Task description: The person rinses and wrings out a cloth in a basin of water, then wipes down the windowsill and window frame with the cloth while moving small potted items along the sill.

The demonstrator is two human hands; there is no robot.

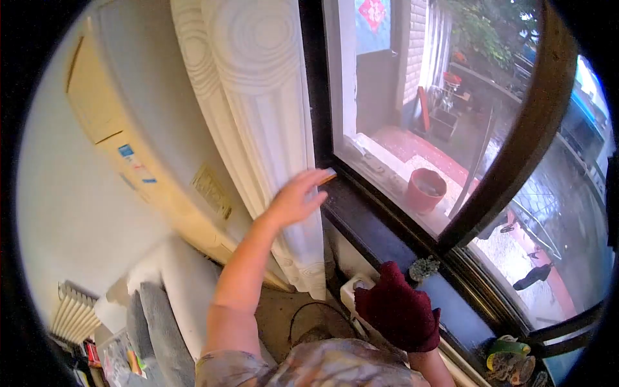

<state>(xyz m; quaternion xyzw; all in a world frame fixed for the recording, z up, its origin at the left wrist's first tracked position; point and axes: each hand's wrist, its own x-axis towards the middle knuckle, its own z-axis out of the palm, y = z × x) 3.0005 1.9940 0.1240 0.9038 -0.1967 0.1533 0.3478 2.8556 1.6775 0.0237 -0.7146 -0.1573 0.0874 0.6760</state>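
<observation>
My left hand (298,198) reaches to the corner of the dark window sill (367,216), in front of the white curtain (258,116). Its thumb and fingers are around a small orange and white object (327,177) near the window frame. A dark red cloth (401,309) covers my right hand, which is over the sill's inner edge beside a small grey-green plant (423,268). The fingers inside the cloth are hidden.
Outside the glass a pink pot (426,190) stands on a ledge. More plants (509,361) are at the sill's lower right. A white radiator (354,293) is below the sill. At the lower left are a grey cushion (164,322) and a tall beige cabinet (97,109).
</observation>
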